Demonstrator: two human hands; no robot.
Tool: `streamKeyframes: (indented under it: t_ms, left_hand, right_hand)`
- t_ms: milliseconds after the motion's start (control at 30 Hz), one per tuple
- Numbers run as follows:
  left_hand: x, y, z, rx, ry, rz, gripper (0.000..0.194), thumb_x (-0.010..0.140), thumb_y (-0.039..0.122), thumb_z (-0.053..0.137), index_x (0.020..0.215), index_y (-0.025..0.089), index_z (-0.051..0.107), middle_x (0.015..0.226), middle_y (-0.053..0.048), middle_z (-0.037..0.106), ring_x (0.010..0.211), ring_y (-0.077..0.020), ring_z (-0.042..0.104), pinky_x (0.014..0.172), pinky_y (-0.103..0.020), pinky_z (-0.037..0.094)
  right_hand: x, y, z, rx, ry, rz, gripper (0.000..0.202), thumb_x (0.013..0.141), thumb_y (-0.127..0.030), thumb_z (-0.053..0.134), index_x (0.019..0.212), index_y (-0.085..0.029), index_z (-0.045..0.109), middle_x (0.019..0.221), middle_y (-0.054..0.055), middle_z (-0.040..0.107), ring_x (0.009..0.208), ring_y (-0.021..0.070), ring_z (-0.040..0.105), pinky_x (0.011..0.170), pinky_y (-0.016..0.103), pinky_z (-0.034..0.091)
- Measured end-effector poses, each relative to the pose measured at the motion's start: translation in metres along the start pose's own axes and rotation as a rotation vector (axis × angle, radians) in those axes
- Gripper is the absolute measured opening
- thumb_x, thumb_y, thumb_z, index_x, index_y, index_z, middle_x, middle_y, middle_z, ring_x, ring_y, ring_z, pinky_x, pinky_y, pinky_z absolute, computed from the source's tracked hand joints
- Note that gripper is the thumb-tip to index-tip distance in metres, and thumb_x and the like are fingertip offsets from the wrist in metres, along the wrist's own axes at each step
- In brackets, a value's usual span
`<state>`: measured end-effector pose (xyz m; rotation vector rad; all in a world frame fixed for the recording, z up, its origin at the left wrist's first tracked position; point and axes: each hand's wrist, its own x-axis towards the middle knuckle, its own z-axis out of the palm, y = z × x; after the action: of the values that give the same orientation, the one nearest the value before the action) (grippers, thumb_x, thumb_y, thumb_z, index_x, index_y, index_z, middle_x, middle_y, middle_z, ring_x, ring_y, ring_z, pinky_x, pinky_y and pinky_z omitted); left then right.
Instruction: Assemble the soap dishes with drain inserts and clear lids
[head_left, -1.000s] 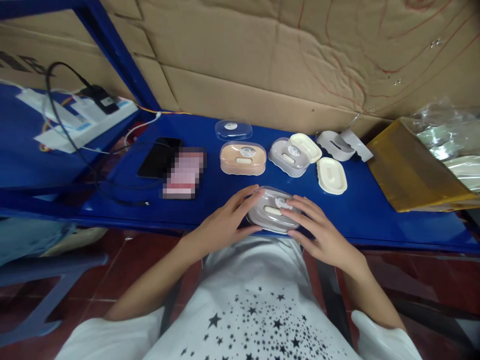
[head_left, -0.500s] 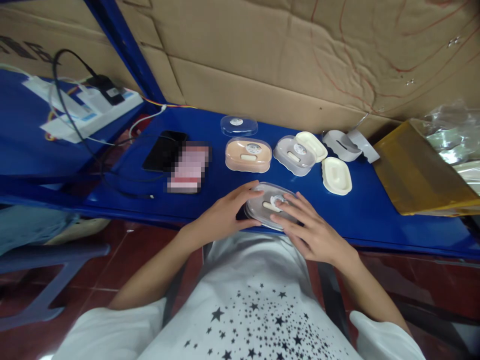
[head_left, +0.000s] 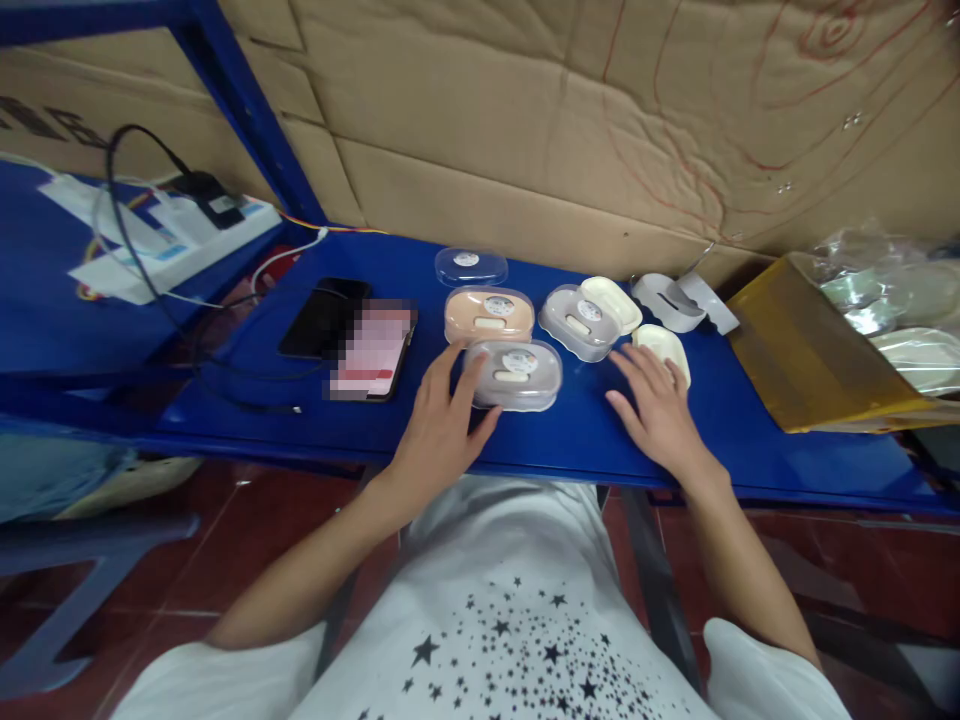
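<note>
A grey soap box [head_left: 525, 395] with a clear lid and a round label lies on the blue table, just in front of a peach soap box [head_left: 457, 322]. My left hand [head_left: 439, 425] is at its left end, fingers stretched and thumb apart; the fingertips overlap the lid's edge. To the right, my right hand [head_left: 660, 415] is open with spread fingers, partly covering a cream soap-box insert [head_left: 660, 343]. Another grey soap box [head_left: 559, 325] with a clear lid stands behind, touching a second cream insert [head_left: 619, 300]. A loose clear lid [head_left: 471, 265] lies at the back.
At the right stands a brown carton [head_left: 787, 340] holding plastic-wrapped pieces. Bare grey parts [head_left: 666, 300] lie beside it. A phone with a blurred screen [head_left: 375, 350], a dark phone [head_left: 319, 315] and cables are at left, near a white power strip [head_left: 180, 255].
The grey soap box has moved forward from the table's front edge to the peach box. My right hand has left it and moved right to the cream insert.
</note>
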<state>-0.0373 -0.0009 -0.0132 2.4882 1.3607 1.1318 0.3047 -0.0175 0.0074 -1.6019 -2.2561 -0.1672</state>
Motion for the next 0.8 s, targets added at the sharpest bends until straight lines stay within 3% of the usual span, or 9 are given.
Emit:
streamKeyframes:
  t_ms: [67, 167, 333, 433, 500, 633, 733, 800]
  left_hand:
    - [0.0, 0.002, 0.001, 0.061, 0.052, -0.014, 0.082, 0.105, 0.023, 0.065, 0.175, 0.025, 0.022, 0.178, -0.025, 0.026, 0.164, -0.0488, 0.033, 0.126, -0.073, 0.041]
    - [0.0, 0.003, 0.0, 0.108, 0.045, 0.042, 0.084, 0.105, 0.018, 0.062, 0.177, 0.028, 0.02, 0.181, -0.023, 0.021, 0.165, -0.0497, 0.031, 0.126, -0.073, 0.039]
    - [0.0, 0.008, -0.006, 0.087, -0.088, 0.286, 0.063, 0.106, 0.018, 0.063, 0.166, 0.032, 0.047, 0.175, -0.016, 0.043, 0.159, -0.04, 0.045, 0.129, -0.065, 0.039]
    - [0.002, 0.013, -0.01, 0.07, -0.25, 0.43, 0.048, 0.11, 0.026, 0.063, 0.157, 0.034, 0.059, 0.169, -0.011, 0.054, 0.157, -0.0345, 0.051, 0.135, -0.068, 0.028]
    - [0.003, 0.016, -0.012, 0.071, -0.312, 0.478, 0.04, 0.111, 0.03, 0.061, 0.151, 0.034, 0.063, 0.165, -0.008, 0.059, 0.157, -0.0331, 0.051, 0.136, -0.073, 0.018]
    - [0.003, 0.014, -0.011, 0.056, -0.311, 0.497, 0.027, 0.112, 0.039, 0.062, 0.135, 0.028, 0.072, 0.155, -0.009, 0.068, 0.149, -0.0314, 0.058, 0.137, -0.073, 0.011]
    - [0.001, 0.011, -0.009, 0.053, -0.262, 0.465, 0.027, 0.108, 0.046, 0.068, 0.12, 0.022, 0.074, 0.147, -0.014, 0.072, 0.142, -0.0313, 0.064, 0.137, -0.069, 0.011]
    - [0.0, 0.01, -0.008, 0.042, -0.224, 0.447, 0.029, 0.107, 0.048, 0.07, 0.115, 0.021, 0.074, 0.142, -0.015, 0.074, 0.139, -0.031, 0.065, 0.137, -0.068, 0.01]
  right_hand:
    - [-0.012, 0.027, -0.003, -0.08, 0.06, 0.122, 0.052, 0.112, -0.047, 0.053, 0.16, -0.026, 0.052, 0.158, 0.019, 0.063, 0.154, 0.0451, 0.052, 0.122, 0.082, 0.034]
    - [-0.037, 0.041, -0.013, -0.001, 0.033, 0.123, 0.036, 0.112, -0.036, 0.05, 0.144, -0.026, 0.061, 0.139, 0.016, 0.074, 0.144, 0.0411, 0.062, 0.119, 0.076, 0.044]
    - [-0.055, 0.003, -0.039, 0.296, -0.176, -0.058, 0.032, 0.111, -0.023, 0.049, 0.139, -0.032, 0.059, 0.143, 0.007, 0.074, 0.145, 0.0291, 0.064, 0.133, 0.074, 0.026]
    - [-0.03, -0.005, -0.044, 0.401, -0.154, -0.155, 0.037, 0.111, -0.027, 0.052, 0.147, -0.034, 0.057, 0.153, 0.005, 0.069, 0.15, 0.0258, 0.059, 0.135, 0.063, 0.033]
    - [-0.001, 0.012, -0.04, 0.309, -0.049, -0.122, 0.04, 0.112, -0.03, 0.05, 0.152, -0.033, 0.056, 0.16, 0.008, 0.064, 0.154, 0.0277, 0.055, 0.133, 0.061, 0.037]
    - [0.05, 0.083, -0.022, -0.106, 0.072, 0.112, 0.055, 0.108, -0.04, 0.056, 0.158, -0.018, 0.054, 0.158, 0.021, 0.062, 0.151, 0.0429, 0.055, 0.123, 0.07, 0.041]
    - [0.057, 0.124, -0.013, -0.228, 0.034, 0.249, 0.05, 0.105, -0.044, 0.058, 0.145, -0.016, 0.066, 0.13, 0.021, 0.076, 0.127, 0.0444, 0.068, 0.109, 0.069, 0.05]
    - [0.049, 0.137, -0.011, -0.247, 0.039, 0.284, 0.046, 0.104, -0.045, 0.058, 0.139, -0.018, 0.071, 0.126, 0.02, 0.076, 0.122, 0.0435, 0.069, 0.104, 0.065, 0.052]
